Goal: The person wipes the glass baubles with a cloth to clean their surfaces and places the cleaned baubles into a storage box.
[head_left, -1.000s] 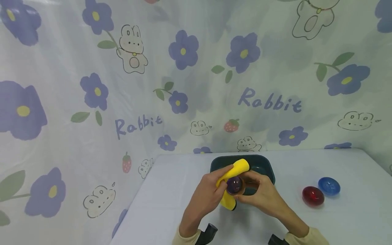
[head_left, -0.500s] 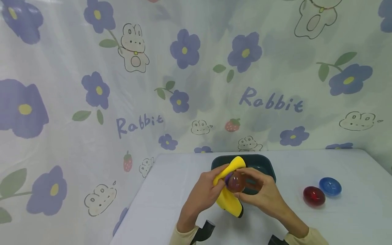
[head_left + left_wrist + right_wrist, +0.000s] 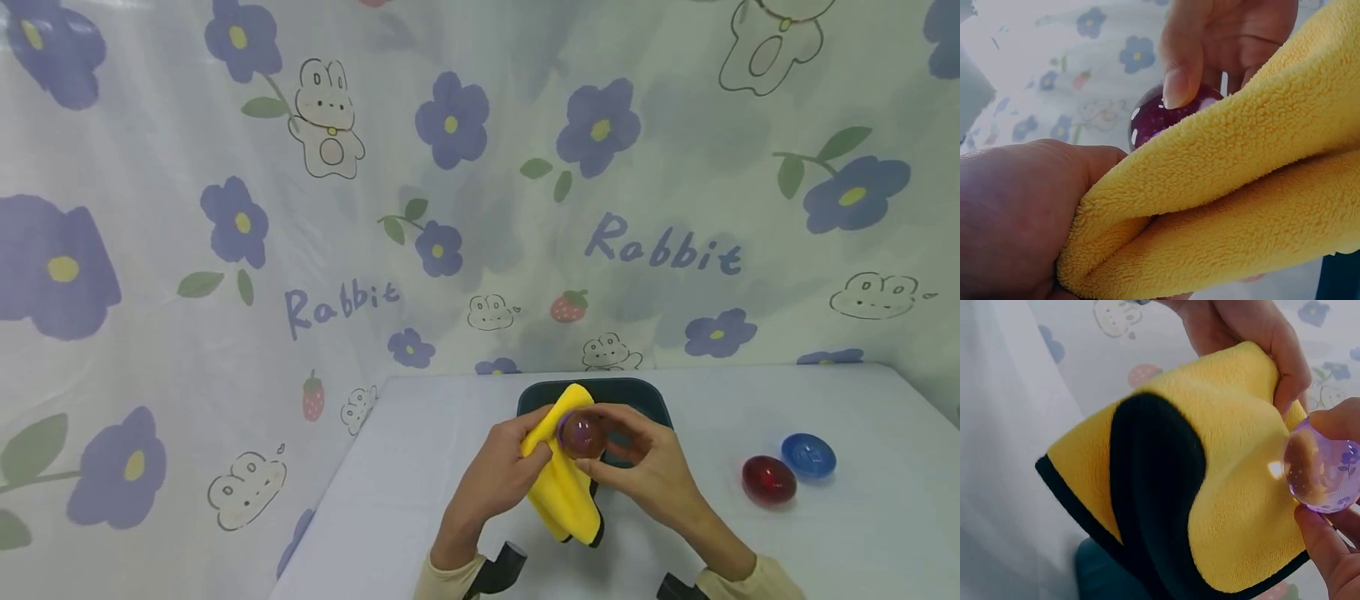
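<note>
My left hand (image 3: 495,462) grips a yellow plush cloth (image 3: 566,492) with black edging, folded over and hanging down. In the head view my right hand (image 3: 654,458) holds a small see-through purple round piece (image 3: 583,435) between thumb and fingers, up against the cloth. The right wrist view shows flower patterns on this glossy purple piece (image 3: 1325,465); whether it is a hollow bowl or solid is hard to tell. From the left wrist, the yellow cloth (image 3: 1241,144) hides the lower part of the purple piece (image 3: 1147,119).
Behind the hands stands a dark green tray (image 3: 660,400), partly covered by them. To the right on the white table (image 3: 847,542) lie a glossy red round piece (image 3: 768,481) and a blue dish-like one (image 3: 808,456). A flower-printed curtain (image 3: 487,208) hangs at the back.
The purple piece has turned in my right hand and shifted slightly up and right. More of the yellow cloth now hangs below my left hand.
</note>
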The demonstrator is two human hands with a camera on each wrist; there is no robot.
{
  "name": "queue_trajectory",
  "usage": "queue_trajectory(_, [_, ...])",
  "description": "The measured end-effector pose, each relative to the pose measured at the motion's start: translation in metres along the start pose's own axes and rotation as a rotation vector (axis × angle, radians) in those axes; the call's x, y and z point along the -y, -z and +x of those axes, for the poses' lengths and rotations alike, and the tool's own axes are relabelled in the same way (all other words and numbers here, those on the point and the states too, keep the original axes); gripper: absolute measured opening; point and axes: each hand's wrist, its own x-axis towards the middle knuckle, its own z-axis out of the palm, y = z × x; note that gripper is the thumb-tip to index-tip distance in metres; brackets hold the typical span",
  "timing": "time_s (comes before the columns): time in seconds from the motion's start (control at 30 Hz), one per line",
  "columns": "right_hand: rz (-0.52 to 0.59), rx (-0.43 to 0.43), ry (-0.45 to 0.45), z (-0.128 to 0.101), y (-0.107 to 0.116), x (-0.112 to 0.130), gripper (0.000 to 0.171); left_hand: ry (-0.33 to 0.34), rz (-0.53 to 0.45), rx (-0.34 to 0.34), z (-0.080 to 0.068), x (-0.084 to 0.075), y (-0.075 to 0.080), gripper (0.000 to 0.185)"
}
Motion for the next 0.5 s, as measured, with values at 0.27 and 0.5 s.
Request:
queue_trajectory(0.27, [0.014, 0.003, -0.015, 0.001, 0.002, -0.003, 0.054, 0.047, -0.041, 0.011, -0.001, 0.001, 0.004, 0.049])
queue_trajectory(0.5, [0.039, 0.021, -0.018, 0.003, 0.003, -0.006, 0.055, 0.090, -0.095, 0.012, -0.002, -0.002, 0.012, 0.048])
